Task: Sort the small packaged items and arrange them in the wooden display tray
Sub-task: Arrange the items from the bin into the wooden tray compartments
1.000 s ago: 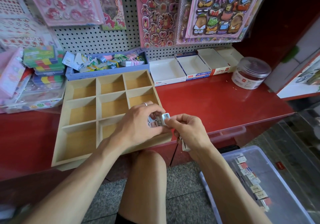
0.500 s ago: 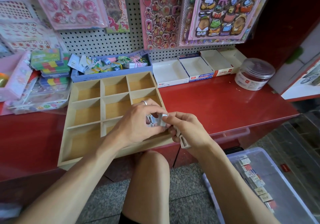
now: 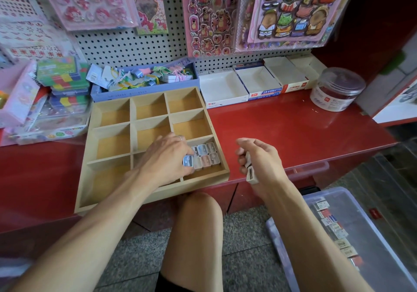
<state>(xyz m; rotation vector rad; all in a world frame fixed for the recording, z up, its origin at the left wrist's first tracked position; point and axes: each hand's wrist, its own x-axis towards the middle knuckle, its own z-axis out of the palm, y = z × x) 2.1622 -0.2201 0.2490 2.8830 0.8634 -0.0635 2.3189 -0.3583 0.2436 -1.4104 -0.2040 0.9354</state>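
A wooden display tray (image 3: 112, 152) with square compartments lies on the red counter (image 3: 293, 129). Its near right compartment holds several small clear-cased items (image 3: 208, 155) in two rows. My left hand (image 3: 167, 156) reaches into that compartment and pinches a blue-tinted item (image 3: 188, 161) at the rows' left end. My right hand (image 3: 257, 158) hovers over the counter just right of the tray, fingers curled round more small white items (image 3: 250, 174), one sticking out below the palm.
Empty white boxes (image 3: 222, 88) and a clear round jar (image 3: 336, 90) stand along the back. A purple tray of trinkets (image 3: 144, 77) sits behind the wooden tray. Stacked packets (image 3: 63, 84) crowd the left. A clear plastic bin (image 3: 352, 235) with small packages sits on the floor at right.
The hands, which met over the tray's near right compartment, have parted. My left hand lowered into the compartment with an item; my right hand drew away to the right.
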